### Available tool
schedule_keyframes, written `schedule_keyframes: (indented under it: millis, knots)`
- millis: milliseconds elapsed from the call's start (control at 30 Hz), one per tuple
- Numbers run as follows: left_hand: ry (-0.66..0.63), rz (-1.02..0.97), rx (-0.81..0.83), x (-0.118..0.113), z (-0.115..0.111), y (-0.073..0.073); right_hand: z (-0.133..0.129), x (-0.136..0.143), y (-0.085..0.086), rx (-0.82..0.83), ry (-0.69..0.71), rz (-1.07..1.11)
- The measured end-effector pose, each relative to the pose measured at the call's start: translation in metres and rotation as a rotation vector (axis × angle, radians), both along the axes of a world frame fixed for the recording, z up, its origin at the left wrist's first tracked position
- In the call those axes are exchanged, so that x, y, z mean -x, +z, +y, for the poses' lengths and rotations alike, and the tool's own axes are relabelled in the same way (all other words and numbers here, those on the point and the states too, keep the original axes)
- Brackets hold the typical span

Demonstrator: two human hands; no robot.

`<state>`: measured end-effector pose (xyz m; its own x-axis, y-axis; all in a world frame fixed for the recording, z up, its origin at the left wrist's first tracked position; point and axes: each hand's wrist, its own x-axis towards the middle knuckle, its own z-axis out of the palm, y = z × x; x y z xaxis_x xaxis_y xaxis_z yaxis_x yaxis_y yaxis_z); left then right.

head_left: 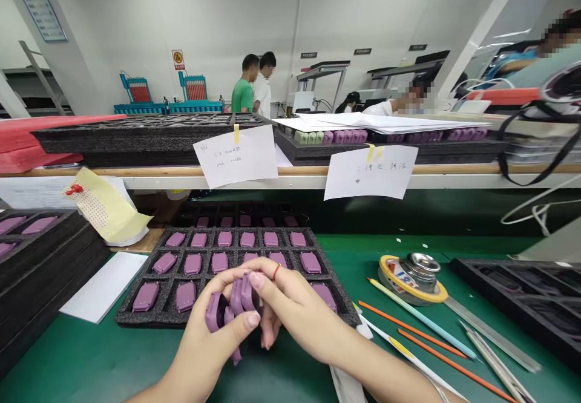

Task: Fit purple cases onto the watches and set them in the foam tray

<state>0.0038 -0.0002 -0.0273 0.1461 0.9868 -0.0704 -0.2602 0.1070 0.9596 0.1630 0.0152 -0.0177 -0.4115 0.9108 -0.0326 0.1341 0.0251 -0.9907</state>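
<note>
Several small purple plastic casings (236,297), rounded and watch-sized, are bunched together between my hands. My left hand (204,342) curls around the bunch from the left, thumb across the front. From the right, my right hand (295,306) presses its thumb and fingers on the upper casing of the bunch. Some casings stand on edge, one with a dark inside showing; my fingers cover parts of the others. Behind the hands lies a black foam tray (170,315) with purple casings in its compartments. The hands hide some of its front compartments.
Right of the tray lie a tape-rimmed metal-topped bottle (413,279), a steel ruler (494,336), tweezers (497,360) and several pens and sticks. Black foam trays stand at left (40,288) and right (521,306). A shelf (299,179) with taped paper notes crosses behind. People are farther back.
</note>
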Motion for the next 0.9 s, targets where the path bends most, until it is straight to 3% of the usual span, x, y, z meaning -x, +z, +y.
schedule_keyframes:
  millis: [200, 300, 400, 600, 900]
  knots:
    - [0.017, -0.218, 0.310, -0.009, 0.012, -0.004, 0.010, -0.007, 0.001, -0.123, -0.097, -0.263]
    - [0.042, -0.265, 0.374, -0.008, 0.014, -0.005, 0.006, -0.006, 0.005, -0.408, -0.115, -0.398]
    - [0.024, -0.304, 0.401, -0.007, 0.011, -0.006, 0.005, -0.002, 0.000, -0.629, -0.021, -0.443]
    - [-0.021, -0.382, 0.401, -0.006, 0.004, -0.009, 0.009, 0.000, -0.014, -0.534, -0.021, -0.292]
    - [-0.228, -0.303, 0.284, 0.004, 0.005, -0.003, 0.004, -0.021, 0.013, -0.735, 0.082, -0.175]
